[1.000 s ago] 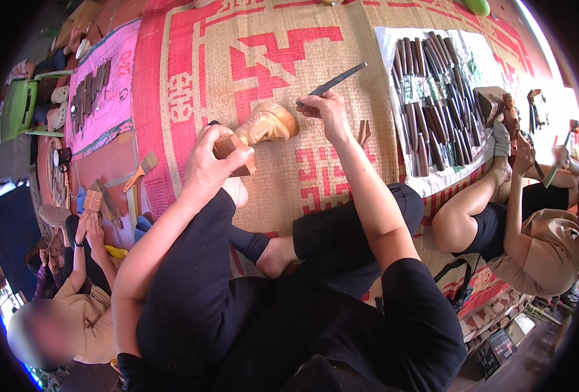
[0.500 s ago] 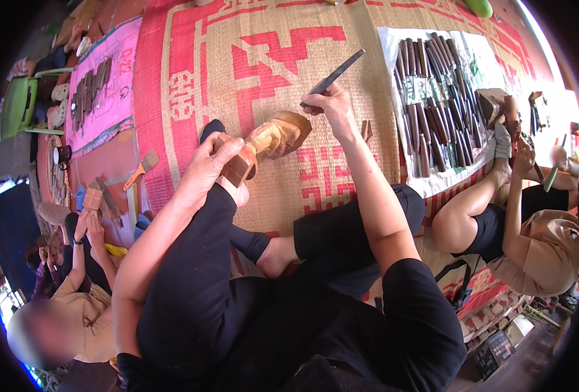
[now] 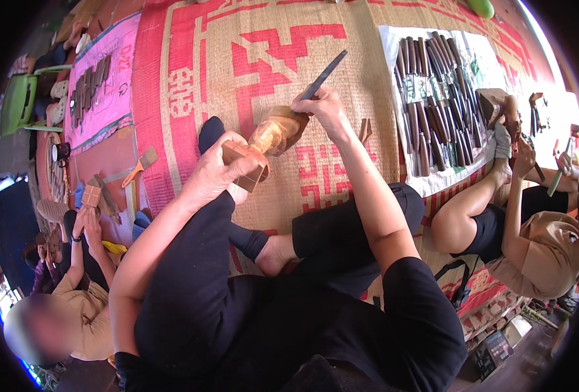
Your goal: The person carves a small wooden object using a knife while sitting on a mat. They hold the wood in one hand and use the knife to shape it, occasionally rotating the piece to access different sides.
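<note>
And here's the wood carving (image 3: 275,134), tilted above the patterned mat (image 3: 276,215), its blocky end clasped between the thumb and fingers of the left hand (image 3: 214,171)! Up at its far end comes the right hand (image 3: 321,110), pinching a slim dark tool (image 3: 327,73) that points up and away, though whether it touches the wood I cannot tell. Off to the right, rows of dark-handled tools (image 3: 426,117) lie packed on a white sheet (image 3: 388,39), with a seated co-worker (image 3: 541,245) just beyond.
</note>
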Demonstrator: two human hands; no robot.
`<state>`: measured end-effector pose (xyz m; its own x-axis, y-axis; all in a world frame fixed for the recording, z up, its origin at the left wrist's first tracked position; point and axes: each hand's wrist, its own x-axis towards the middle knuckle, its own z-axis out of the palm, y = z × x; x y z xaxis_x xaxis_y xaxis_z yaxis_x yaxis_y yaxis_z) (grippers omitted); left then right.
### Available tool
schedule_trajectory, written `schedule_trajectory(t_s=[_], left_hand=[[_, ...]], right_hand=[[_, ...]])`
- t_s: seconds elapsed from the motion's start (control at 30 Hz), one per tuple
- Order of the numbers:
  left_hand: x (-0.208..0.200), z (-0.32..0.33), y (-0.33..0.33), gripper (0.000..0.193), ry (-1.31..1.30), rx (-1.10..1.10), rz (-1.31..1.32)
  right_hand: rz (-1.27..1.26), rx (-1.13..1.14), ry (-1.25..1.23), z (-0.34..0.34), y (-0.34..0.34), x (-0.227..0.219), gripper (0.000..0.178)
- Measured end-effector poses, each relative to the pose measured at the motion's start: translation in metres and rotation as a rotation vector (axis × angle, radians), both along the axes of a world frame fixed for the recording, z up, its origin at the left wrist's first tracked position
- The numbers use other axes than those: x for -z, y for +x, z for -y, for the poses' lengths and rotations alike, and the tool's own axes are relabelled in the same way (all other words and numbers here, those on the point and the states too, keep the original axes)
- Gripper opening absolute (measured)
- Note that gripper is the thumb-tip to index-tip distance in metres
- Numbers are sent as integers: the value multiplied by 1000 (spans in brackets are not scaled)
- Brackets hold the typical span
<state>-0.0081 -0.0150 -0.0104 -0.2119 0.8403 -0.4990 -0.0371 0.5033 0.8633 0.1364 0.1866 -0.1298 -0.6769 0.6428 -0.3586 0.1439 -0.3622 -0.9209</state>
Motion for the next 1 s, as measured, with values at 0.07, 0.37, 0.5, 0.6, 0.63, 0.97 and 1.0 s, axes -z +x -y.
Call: schedule_trajectory(t_s=[0.07, 0.37, 0.5, 0.6, 0.63, 0.97, 1.0], left_hand=[[2, -2, 1, 46, 13, 42, 21], [7, 0, 1, 47, -6, 214, -146], [3, -2, 2, 45, -9, 237, -123], [3, -4, 4, 42, 30, 263, -134], [1, -4, 6, 41, 27, 262, -91], [3, -2, 7, 38, 15, 231, -3], [4, -2, 6, 38, 75, 264, -77]], right_hand=[[-12, 8, -14, 2, -1, 7, 9], [-24, -34, -31, 0, 2, 0, 9], [37, -42, 61, 3, 0, -9, 9], [28, 106, 36, -3, 1, 1, 10], [98, 144, 34, -11, 5, 5, 10], [67, -79, 13, -4, 2, -1, 15], [57, -36, 10, -4, 1, -1, 14]])
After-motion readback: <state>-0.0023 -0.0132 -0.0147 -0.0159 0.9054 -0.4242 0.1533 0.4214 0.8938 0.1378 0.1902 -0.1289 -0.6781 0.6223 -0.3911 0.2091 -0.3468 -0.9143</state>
